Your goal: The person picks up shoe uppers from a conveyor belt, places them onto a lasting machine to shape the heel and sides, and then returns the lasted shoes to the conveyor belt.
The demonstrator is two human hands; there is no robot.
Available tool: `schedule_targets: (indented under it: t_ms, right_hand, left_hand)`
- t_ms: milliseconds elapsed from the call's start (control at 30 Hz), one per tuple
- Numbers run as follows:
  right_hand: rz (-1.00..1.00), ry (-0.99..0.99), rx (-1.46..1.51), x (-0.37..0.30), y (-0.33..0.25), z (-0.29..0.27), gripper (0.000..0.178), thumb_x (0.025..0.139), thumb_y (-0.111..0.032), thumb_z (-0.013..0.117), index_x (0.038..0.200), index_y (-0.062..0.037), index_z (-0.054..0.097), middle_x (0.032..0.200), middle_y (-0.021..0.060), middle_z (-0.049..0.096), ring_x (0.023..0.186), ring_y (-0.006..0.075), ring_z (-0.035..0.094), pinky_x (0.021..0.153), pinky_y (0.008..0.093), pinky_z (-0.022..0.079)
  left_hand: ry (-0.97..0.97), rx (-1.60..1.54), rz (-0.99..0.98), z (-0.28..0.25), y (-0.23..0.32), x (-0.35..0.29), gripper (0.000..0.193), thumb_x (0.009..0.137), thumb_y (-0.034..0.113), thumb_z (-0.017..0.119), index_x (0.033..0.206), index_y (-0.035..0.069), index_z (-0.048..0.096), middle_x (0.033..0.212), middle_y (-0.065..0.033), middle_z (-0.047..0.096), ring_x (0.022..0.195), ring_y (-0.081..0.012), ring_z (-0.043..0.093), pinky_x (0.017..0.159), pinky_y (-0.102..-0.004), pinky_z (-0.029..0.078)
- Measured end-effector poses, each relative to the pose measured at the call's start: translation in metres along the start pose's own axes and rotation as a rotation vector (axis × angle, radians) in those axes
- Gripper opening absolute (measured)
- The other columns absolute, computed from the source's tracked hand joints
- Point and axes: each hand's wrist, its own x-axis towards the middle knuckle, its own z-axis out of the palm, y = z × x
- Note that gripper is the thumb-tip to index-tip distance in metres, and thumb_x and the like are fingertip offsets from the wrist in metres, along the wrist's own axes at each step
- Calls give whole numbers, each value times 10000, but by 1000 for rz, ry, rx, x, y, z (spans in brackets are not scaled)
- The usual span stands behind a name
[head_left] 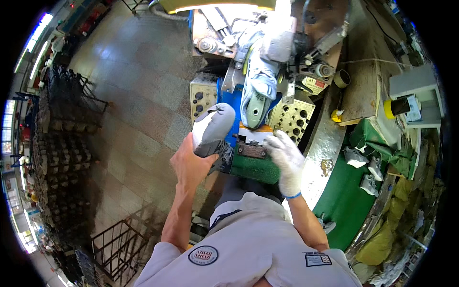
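Observation:
My left hand [190,165], bare, grips a grey shoe upper on a last [213,128] by its dark heel end, toe pointing up and away. My right hand [286,160] wears a white glove and rests with spread fingers at the front edge of the machine, just right of a rusty metal plate [250,151]. A second pale grey-blue shoe [257,91] sits mounted sole-up in the machine [267,43] ahead, between metal clamps.
A green pad [256,168] lies under the plate. Perforated cream panels [291,117] flank the blue machine column. A curved green-topped bench [344,201] at right carries several shoe pieces. Dark wire racks [62,143] stand at left on the tiled floor.

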Motion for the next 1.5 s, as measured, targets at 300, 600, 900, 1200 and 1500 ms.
schedule_targets:
  t_ms: [300,600,900,1200,1500]
  right_hand:
    - [-104,52,581,29,-41,-60,526,908,-217,676,1337,60,550,1144,118,679,1011,191,661,908,317,534]
    - [-198,353,595,-52,-17,-181,524,891,-295,689,1288,35,598,1117,95,673,998,145,627,881,285,509]
    - [-149,708,765,-146,26,-299,214,897,-179,671,1031,-12,675,893,34,674,789,108,635,722,262,525]
    - [-239,943,416,-240,56,-373,513,875,-198,695,1308,58,593,1058,78,692,925,114,628,842,275,525]
    - [-288,817,503,-282,135,-424,615,887,-191,730,1414,50,523,1227,139,678,1116,185,624,988,325,499]
  left_hand:
    - [-215,-483,554,6,143,-45,529,849,332,793,1202,-37,652,1066,-151,701,956,-255,669,822,-359,529]
    - [-1134,-873,-31,153,281,-46,304,837,198,788,985,-64,742,870,-75,716,728,-140,651,690,-267,503]
    - [-1681,-827,280,263,303,-149,640,939,277,678,1423,-87,473,1291,-137,605,1133,-190,585,1019,-309,425]
    - [-2065,-652,-53,340,364,-237,528,955,321,678,1304,-61,575,1192,-126,676,1054,-210,649,951,-322,496]
    - [-1834,-401,-348,410,363,-324,413,876,153,681,1228,-58,626,1211,-173,661,1120,-312,634,1011,-417,496]
